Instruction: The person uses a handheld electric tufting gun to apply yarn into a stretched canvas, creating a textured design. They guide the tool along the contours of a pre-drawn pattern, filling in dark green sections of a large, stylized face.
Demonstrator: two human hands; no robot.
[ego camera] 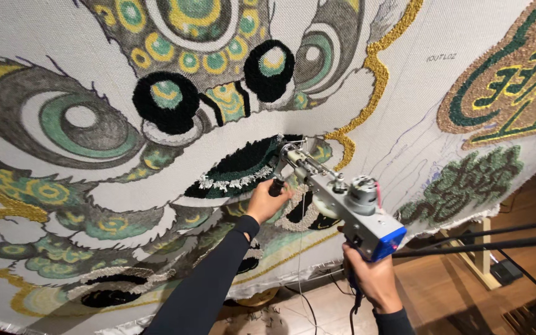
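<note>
at the cloth's middle: tufting gun (342,201), grey body with blue base, held in two hands so its needle end presses square to the surface. left hand (267,201) wrapped tight round the black front handle just behind the needle, likely to steer and push. right hand (370,276) closed round the rear grip under the blue base, bearing the weight; trigger finger hidden. cord (356,307) hangs down below that grip. gun tip touches the cloth (417,118) at the edge of a dark green and black tufted patch (243,164), just ahead of the left hand. above the grips: two black round tufts (167,102), green and yellow rings, grey eye shapes. right of the gun: gold tufted line (376,74), bare cloth with pencilled outline, then a brown, green and yellow tufted emblem (510,80). beyond the right hand: black rods (485,242) cross low, close to the gun's base, and could crowd a move that way. below both hands: wood floor (442,291), loose yarn (308,298) trailing down from the gun.
</note>
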